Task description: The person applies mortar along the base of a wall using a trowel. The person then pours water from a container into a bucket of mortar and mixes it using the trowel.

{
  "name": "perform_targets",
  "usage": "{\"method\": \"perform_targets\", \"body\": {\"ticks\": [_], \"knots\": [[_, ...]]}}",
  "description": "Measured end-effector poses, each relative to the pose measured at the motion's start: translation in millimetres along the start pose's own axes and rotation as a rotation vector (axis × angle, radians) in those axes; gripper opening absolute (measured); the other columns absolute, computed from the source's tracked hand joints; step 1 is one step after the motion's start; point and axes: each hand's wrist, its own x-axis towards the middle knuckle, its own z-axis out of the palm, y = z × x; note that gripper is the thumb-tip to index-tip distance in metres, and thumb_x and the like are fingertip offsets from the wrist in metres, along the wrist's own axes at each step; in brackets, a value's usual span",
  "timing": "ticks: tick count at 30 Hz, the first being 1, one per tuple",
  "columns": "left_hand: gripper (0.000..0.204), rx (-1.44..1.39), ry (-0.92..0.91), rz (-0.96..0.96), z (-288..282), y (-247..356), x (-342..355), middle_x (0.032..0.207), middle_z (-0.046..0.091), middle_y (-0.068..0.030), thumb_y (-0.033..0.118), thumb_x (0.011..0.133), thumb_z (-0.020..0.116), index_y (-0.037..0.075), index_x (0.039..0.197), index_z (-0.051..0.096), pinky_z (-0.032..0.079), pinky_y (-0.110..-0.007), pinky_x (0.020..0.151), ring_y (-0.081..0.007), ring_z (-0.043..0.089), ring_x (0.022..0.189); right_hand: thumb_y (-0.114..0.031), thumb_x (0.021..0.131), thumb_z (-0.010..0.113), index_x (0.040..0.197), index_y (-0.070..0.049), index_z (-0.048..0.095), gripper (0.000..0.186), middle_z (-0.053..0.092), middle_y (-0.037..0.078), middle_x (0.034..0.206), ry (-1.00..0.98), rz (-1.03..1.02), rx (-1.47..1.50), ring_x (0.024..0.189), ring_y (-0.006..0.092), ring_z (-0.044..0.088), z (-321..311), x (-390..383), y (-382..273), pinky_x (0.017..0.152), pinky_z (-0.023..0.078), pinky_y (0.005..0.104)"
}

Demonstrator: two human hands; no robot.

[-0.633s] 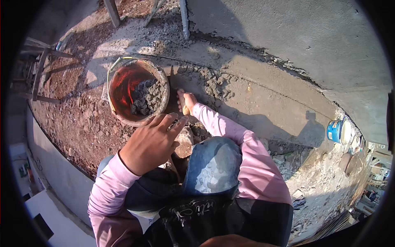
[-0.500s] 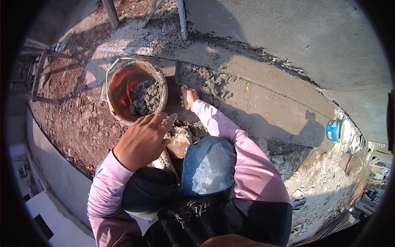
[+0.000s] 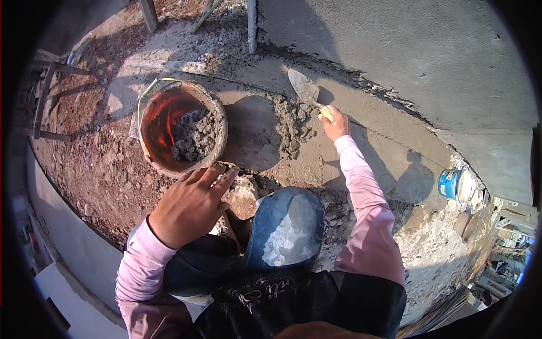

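My right hand [image 3: 337,123] is wrapped round the pale handle of a trowel [image 3: 304,87]. Its grey blade points up and to the left, just beyond a heap of wet mortar [image 3: 292,125] on the concrete strip [image 3: 389,144]. Bare of any tool, my left hand [image 3: 189,206] has its fingers stretched out at the near rim of a bucket [image 3: 222,116]; whether they touch it I cannot tell. The bucket is orange-red inside, crusted at the rim, and holds lumpy grey mortar [image 3: 197,135].
Beyond the strip rises a grey plastered wall [image 3: 395,51]. A blue bucket [image 3: 450,184] stands by its foot at the right. Broken stone [image 3: 241,198] lies before my knee [image 3: 286,226]. Reddish rubble [image 3: 96,175] covers the left, with wooden supports [image 3: 45,101] beyond.
My right hand has carried the trowel rightward, from beside the bucket to the far side of the mortar heap. The heap is now more gathered. My left hand has shifted slightly nearer me.
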Motion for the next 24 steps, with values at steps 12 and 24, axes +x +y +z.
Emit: {"method": "perform_targets", "body": {"ticks": [12,24], "knots": [[0.061,-0.059,-0.011,-0.062,-1.5,-4.0,-5.2,0.126,0.053,-0.0173,0.015,0.081,0.067,0.005,0.136,0.044,0.046,-0.042,0.094,-0.0360,0.054,0.115,-0.029,0.080,0.063,0.125,-0.016,0.056,0.047,0.059,0.015,0.119,-0.070,-0.158,-0.440,0.111,0.0361,0.057,32.0,113.6,9.3,0.093,0.046,0.0465],[0.059,-0.033,0.003,-0.019,-2.2,-0.1,-7.5,0.125,0.054,-0.0180,0.015,0.082,0.065,0.004,0.136,0.044,0.046,-0.041,0.094,-0.0358,0.053,0.115,-0.029,0.080,0.065,0.120,-0.013,0.059,0.043,0.060,0.016,0.116,-0.104,-0.209,-0.372,0.101,0.0377,0.061,-21.2,21.3,50.0,0.087,0.049,0.0451]]}}
